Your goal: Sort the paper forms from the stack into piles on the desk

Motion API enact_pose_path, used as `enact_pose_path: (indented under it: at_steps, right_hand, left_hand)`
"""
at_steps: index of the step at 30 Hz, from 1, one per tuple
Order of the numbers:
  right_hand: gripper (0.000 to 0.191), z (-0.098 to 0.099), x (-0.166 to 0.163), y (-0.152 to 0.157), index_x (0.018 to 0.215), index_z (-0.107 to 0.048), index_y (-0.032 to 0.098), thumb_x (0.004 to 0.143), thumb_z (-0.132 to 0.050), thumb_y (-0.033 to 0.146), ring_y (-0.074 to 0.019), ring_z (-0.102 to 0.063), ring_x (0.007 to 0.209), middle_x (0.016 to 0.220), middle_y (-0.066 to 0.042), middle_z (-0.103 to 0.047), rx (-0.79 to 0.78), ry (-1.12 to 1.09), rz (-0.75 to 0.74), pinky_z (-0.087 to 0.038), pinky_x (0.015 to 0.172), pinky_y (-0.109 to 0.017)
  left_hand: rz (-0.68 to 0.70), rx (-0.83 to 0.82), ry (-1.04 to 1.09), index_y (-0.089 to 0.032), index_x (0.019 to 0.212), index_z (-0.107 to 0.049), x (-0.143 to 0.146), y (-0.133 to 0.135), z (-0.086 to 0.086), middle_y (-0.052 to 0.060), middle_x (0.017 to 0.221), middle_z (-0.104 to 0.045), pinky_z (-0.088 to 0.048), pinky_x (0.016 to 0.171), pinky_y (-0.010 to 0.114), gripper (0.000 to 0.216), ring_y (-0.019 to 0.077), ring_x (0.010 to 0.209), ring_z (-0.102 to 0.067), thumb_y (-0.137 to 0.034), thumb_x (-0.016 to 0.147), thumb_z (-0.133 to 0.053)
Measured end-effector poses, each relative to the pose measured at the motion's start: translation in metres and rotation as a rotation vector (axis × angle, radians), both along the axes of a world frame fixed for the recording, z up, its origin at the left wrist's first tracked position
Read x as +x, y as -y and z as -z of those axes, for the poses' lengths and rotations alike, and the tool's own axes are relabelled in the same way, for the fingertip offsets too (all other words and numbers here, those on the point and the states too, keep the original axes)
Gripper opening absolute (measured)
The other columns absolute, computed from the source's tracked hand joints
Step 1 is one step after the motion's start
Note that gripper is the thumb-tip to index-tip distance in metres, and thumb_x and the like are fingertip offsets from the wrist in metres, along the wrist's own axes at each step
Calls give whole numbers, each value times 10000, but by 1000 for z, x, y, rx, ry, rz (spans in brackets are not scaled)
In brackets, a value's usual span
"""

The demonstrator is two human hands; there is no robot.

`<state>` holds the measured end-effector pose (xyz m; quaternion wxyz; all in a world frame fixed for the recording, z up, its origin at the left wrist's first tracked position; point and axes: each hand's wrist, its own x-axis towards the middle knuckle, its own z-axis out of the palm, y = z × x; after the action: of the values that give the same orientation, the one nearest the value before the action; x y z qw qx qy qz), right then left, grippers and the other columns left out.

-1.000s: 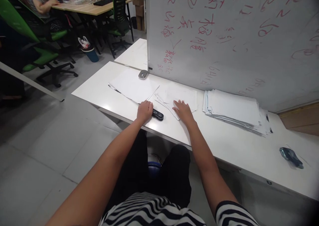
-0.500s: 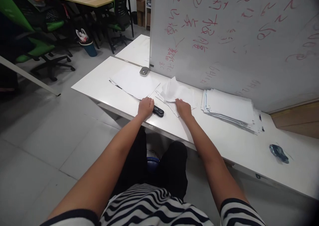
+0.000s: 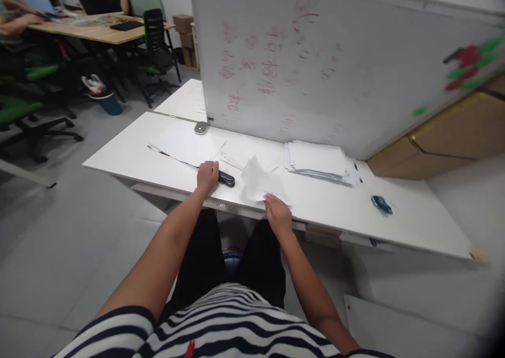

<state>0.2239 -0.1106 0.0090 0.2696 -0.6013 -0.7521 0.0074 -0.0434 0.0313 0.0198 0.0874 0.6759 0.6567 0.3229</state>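
Note:
My left hand [image 3: 207,177] is closed around one end of a black stapler [image 3: 226,178] on the white table. The stapler's other end sticks out to the right of my fist. Just beyond that hand lies a thin pile of white sheets [image 3: 185,143], its near edge dark. My right hand [image 3: 278,212] pinches the near edge of a thin, crumpled paper sheet [image 3: 258,179], partly raised and bent. Behind it, more loose papers [image 3: 232,159] lie flat, partly covered by the raised sheet.
A thick stack of papers [image 3: 315,159] lies right of my right hand, with a dark blue object [image 3: 381,205] farther right. A computer mouse [image 3: 201,128] sits by the whiteboard [image 3: 252,58]. Cardboard boxes [image 3: 430,142] stand at right. A waste bin [image 3: 108,103] is on the floor.
My right hand has drawn the crumpled sheet toward the table's near edge. My left hand stays on the stapler. The view has turned right, showing magnets on the whiteboard.

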Motion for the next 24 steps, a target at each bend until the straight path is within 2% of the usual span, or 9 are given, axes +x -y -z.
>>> enact_pose_path:
  at_steps: [2,5,7,10,12,15,19,21,24]
  right_hand:
    - [346,8,5,24,1156,-649,244,962,-363,245,-231,-497,1263,1260,-43,-617,-1,-9,35,-405,1040,-437]
    - [308,16,13,49,1129,-660,275,942,-421,225,-245,-429,1318,1310,-29,-579,7,-14,52,-368,1065,-484]
    - [308,20,17,63,1134,-654,307,928,-448,205,-241,-406,1334,1336,-16,-557,12,-22,30,-352,1078,-493]
    - [320,27,19,80,1132,-648,345,915,-477,185,-236,-394,1343,1352,2,-540,10,-20,-46,-347,1085,-494]
    - [322,29,19,88,1135,-643,356,914,-483,183,-232,-393,1343,1361,6,-530,-4,-10,-111,-349,1085,-494]
    - [327,28,18,96,1148,-631,366,920,-477,188,-225,-385,1349,1380,10,-511,-38,13,-191,-334,1095,-495]
    - [272,27,19,101,1159,-625,344,901,-542,331,-270,-344,1369,1423,-23,-465,-64,19,-236,-248,1124,-551]
    - [349,29,22,97,1206,-598,312,879,-556,429,-296,-336,1371,1424,-64,-462,-61,-51,-160,-201,1129,-582]
    - [578,28,30,80,1396,-400,260,882,-502,506,-284,-315,1381,1462,-124,-396,-31,-324,134,-264,1113,-551]
  left_hand:
    - [28,99,34,-194,958,-563,9,20,-6,123,1065,-575,-361,948,408,306,247,1097,-490,-380,933,-321]
    - [85,177,182,-201,1092,-532,31,77,-5,126,1234,-517,-329,1038,407,305,231,1251,-411,-371,931,-337]
    - [27,68,361,-225,1133,-511,44,120,4,113,1239,-524,-384,1006,386,330,217,1224,-457,-423,933,-338]
    - [-123,-253,726,-238,1148,-487,53,161,22,92,1151,-593,-481,878,346,385,197,1070,-580,-514,912,-360]
    - [-110,-414,886,-236,1134,-507,53,169,31,76,1123,-627,-493,861,331,412,192,1032,-608,-545,866,-456]
    - [43,-587,1026,-219,1092,-559,49,166,36,70,1040,-680,-507,833,350,487,209,946,-646,-523,727,-665]
    - [77,-573,997,-187,991,-601,47,161,36,66,960,-706,-511,795,358,499,216,873,-659,-445,600,-775]
    - [94,-504,860,-190,920,-609,48,159,31,45,907,-705,-510,770,340,405,208,852,-655,-462,645,-731]
    - [210,-399,605,-215,839,-604,52,158,9,14,817,-685,-506,743,322,267,190,797,-644,-463,746,-637]
